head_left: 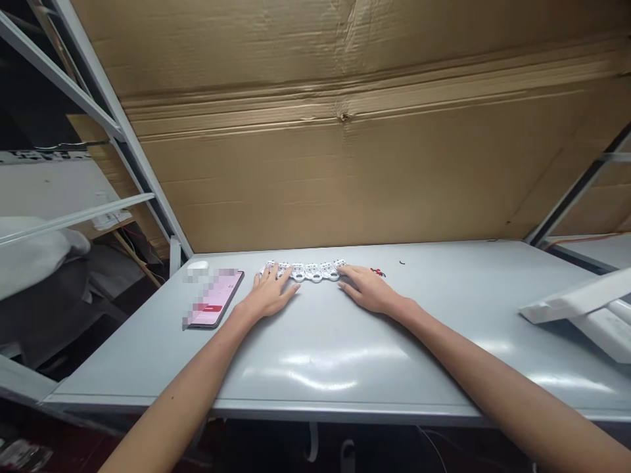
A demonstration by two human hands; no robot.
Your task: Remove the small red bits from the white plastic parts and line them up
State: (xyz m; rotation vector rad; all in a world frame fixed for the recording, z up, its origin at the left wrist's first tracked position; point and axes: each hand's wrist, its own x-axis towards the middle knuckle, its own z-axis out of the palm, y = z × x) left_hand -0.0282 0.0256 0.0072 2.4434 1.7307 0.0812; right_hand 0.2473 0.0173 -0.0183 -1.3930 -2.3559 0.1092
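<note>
Two hands: left hand (pixel 269 293) and right hand (pixel 369 290) apart, palms down, neither clamped on anything
White pieces (pixel 305 271): in a tight row on the table's far half, between the hands
Touch: left hand's fingers lie over the row's left end, right hand's fingers reach its right end
Near left hand: phone (pixel 215 299), small white oval thing (pixel 198 266)
Near right hand: red bits (pixel 377 272)
Under everything: grey table (pixel 246 399), cardboard sheet (pixel 315 164) behind it

The left hand (pixel 270 293) is resting its fingers on a row of white linked parts (pixel 304 271) on the grey worktop (pixel 148 355). The right hand (pixel 369 290) is touching the row's other end, and a phone (pixel 215 299) is lying nearby.
</note>
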